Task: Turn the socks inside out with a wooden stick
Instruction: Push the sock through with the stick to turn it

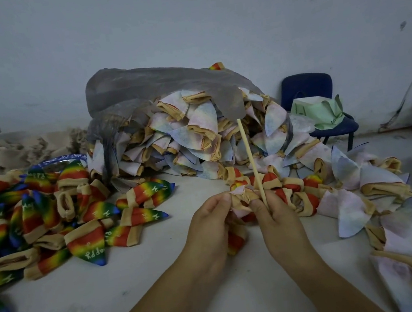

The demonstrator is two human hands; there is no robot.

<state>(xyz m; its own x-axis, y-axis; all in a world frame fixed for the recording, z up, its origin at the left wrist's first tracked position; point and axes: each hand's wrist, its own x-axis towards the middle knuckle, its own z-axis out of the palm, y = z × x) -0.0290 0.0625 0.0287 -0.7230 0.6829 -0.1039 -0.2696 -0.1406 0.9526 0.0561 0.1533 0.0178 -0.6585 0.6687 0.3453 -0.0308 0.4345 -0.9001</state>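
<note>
Both my hands hold one bunched sock (242,198) over the floor, its tan cuff and pale inner side showing on top and its red part hanging below. My left hand (210,223) pinches the cuff on the left. My right hand (276,218) grips the cuff's right side together with a thin wooden stick (251,161), which stands nearly upright with its lower end at my fingers.
A heap of rainbow-coloured socks (50,218) covers the floor at left. A grey plastic bag (154,92) spills pale, inside-out socks (192,136) at the centre and right. A blue chair (309,90) with a green bag (322,114) stands by the wall.
</note>
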